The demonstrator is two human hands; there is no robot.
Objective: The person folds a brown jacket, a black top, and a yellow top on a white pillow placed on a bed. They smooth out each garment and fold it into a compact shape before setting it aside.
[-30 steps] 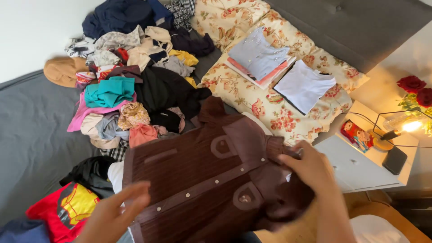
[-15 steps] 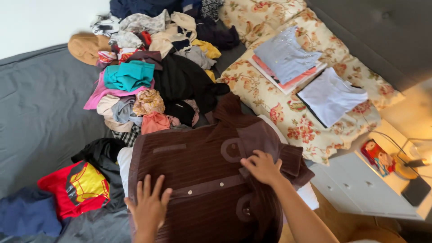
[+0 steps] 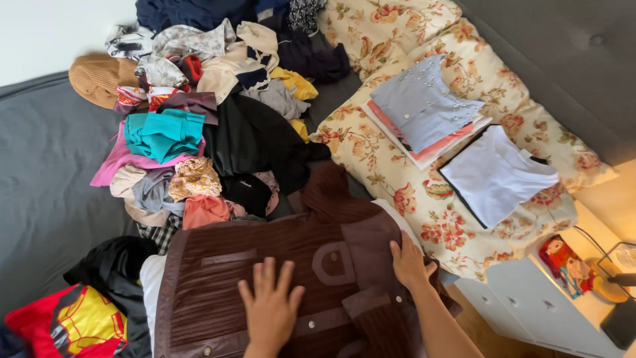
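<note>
Both hands lie flat and open on a brown ribbed jacket (image 3: 265, 272) at lower centre on the bed: left hand (image 3: 270, 310) mid-jacket, right hand (image 3: 409, 264) at its right edge.

Home bedroom, bed (image 3: 46, 172), floral pillows (image 3: 397, 40), nightstand (image 3: 530, 305)

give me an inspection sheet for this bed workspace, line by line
surface: grey bed with floral pillows
job's things: brown ribbed garment spread flat
clutter: heap of mixed clothes; two folded stacks on the pillows; red printed shirt
hands: left hand and right hand both flat on the garment, fingers spread
cables: thin lamp cable on the white bedside drawers
surroundings: grey headboard, white wall
</note>
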